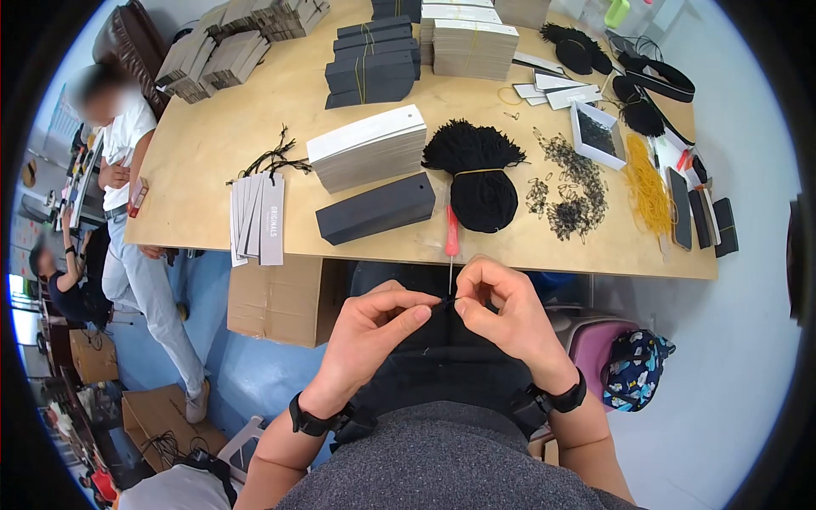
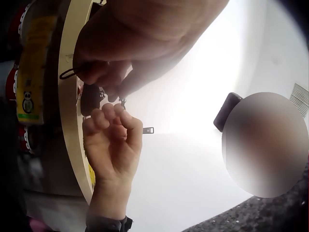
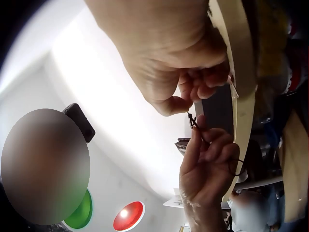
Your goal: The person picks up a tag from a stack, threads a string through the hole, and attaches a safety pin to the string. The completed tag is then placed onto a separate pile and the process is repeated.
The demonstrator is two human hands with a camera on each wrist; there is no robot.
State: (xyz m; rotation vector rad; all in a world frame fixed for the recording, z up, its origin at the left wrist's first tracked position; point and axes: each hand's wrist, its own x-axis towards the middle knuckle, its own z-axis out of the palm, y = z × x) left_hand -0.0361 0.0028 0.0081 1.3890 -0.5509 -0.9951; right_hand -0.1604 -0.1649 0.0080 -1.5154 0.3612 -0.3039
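In the head view, my left hand (image 1: 374, 327) and right hand (image 1: 510, 314) meet just beyond the table's front edge. Thumb and forefinger of the left pinch a thin black cord (image 3: 194, 122), whose loop hangs beside that hand in the right wrist view. My right fingertips pinch the cord's other end, close to the left fingertips. A small dark knot or pin shows between them, too small to tell which. Just beyond the hands, a red-handled tool (image 1: 452, 231) lies with its thin metal shaft pointing over the edge.
On the table (image 1: 195, 161) are a bundle of black cords (image 1: 483, 200), scattered small pins (image 1: 578, 204), yellow rubber bands (image 1: 648, 187), and white tags (image 1: 259, 221) with black strings. Stacked cards (image 1: 370, 149) stand behind a dark block (image 1: 374, 208). A person (image 1: 127, 144) stands at the left.
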